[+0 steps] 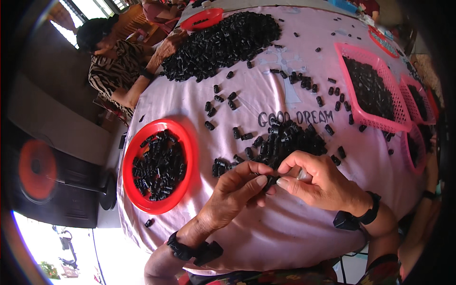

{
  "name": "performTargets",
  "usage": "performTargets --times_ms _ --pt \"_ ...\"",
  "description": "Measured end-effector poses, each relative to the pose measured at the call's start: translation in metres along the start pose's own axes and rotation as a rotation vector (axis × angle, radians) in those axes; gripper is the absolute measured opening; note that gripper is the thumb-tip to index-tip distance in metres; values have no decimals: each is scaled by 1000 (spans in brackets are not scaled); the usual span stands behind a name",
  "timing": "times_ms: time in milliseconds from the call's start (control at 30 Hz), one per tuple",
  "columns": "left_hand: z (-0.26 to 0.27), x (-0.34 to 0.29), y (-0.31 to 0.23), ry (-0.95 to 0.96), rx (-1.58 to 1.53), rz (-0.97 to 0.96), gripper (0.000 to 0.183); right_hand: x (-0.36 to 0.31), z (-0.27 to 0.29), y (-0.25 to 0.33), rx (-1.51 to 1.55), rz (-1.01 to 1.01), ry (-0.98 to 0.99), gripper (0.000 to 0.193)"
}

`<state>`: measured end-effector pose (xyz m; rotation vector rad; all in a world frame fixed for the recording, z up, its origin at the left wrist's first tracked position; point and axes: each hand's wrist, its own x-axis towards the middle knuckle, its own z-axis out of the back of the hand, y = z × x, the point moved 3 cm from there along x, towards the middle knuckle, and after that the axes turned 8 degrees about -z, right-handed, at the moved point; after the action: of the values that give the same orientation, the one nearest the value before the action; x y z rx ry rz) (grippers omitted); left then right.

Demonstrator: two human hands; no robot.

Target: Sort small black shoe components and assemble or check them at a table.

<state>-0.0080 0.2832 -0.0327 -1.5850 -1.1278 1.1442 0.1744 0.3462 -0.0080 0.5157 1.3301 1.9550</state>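
Observation:
Above the near part of the table, my left hand (237,190) pinches a small black cylindrical plastic part (271,182) between thumb and fingers. My right hand (323,183) meets it from the other side, its thumb and forefinger closed at the part's right end. Something small and whitish (304,175) shows among the curled right fingers; its kind is not clear. Just beyond both hands lies a heap of similar black parts (289,142). Left of my left hand stands a red round basin (194,166) with many more black parts in it.
A much larger heap of black parts (223,45) covers the far left, where another person's hand (170,46) reaches in. A red tray (209,19) sits behind it. Pink baskets (375,124) of black pieces stand on the right. Loose parts dot the pink cloth (166,102).

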Motion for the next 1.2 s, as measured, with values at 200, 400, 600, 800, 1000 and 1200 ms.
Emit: performTargets --times_ms 200,400,600,800,1000,1200 --pt "1 10 22 91 -480 84 26 4 0 -1 57 -38 28 28" --pt "6 7 31 116 -588 156 28 6 -3 -5 -31 37 -27 28" --pt "5 6 34 115 -594 167 29 7 -6 -6 -74 121 3 32" --pt "2 5 42 80 -526 118 24 8 -14 1 -63 146 33 39" --pt "-4 5 41 95 -481 76 24 2 -14 -3 -138 158 31 44" --pt "-1 4 41 138 -574 179 26 1 -16 1 -170 158 -41 38"
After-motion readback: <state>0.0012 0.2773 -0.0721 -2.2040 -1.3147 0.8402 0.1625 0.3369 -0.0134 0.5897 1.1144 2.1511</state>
